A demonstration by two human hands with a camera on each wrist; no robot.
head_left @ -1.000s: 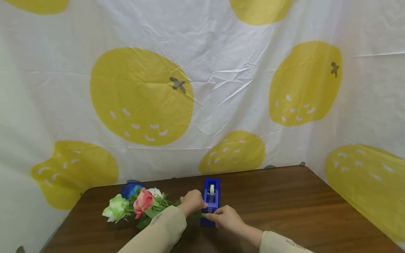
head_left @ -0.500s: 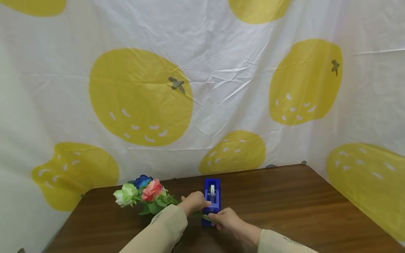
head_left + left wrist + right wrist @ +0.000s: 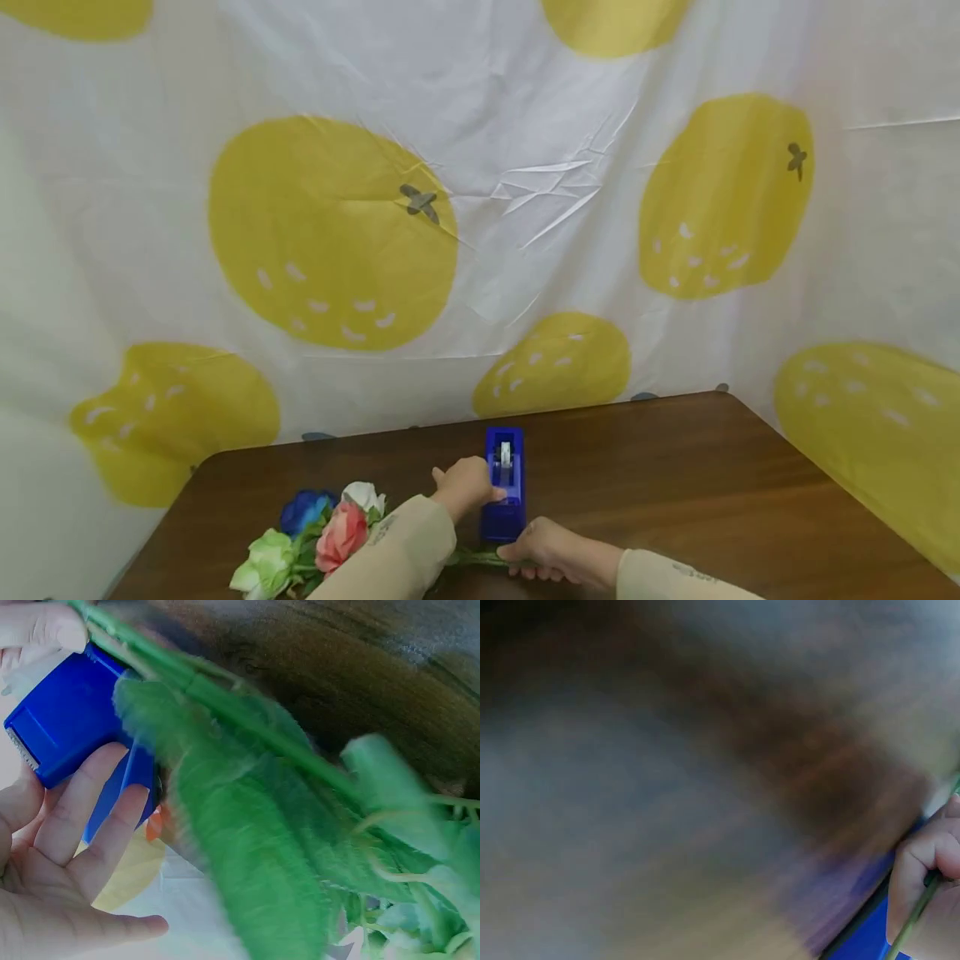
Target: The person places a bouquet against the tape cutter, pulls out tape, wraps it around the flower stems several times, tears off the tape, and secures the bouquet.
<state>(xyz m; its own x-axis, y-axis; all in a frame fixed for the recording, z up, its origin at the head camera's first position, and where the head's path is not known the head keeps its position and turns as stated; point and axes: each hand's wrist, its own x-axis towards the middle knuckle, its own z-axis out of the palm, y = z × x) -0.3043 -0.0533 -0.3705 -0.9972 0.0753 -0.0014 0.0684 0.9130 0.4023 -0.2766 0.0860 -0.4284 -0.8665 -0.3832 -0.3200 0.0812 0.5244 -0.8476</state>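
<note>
A bunch of artificial roses (image 3: 343,533) in green, blue, pink and white lies to the left, partly behind the left sleeve. Its green stems (image 3: 480,557) run right, to where my right hand (image 3: 551,550) grips their ends. In the right wrist view, a thin stem (image 3: 919,915) passes through the curled fingers. My left hand (image 3: 467,490) holds the blue tape dispenser (image 3: 504,517) from its left side. Seen from the left wrist, the thumb and fingers (image 3: 90,787) lie against the dispenser near its toothed cutter (image 3: 21,750), the little finger stretched away. Leaves (image 3: 232,832) cover much of that view.
The dark wooden table (image 3: 637,467) reaches back to a white curtain (image 3: 525,267) printed with yellow fruit. A roll of tape (image 3: 506,454) sits inside the dispenser. Most of the right wrist view is blurred.
The flowers rise slightly, then drop toward the near left. My right hand turns and brings the stems nearer, off the dispenser's front. My left hand stays at the dispenser.
</note>
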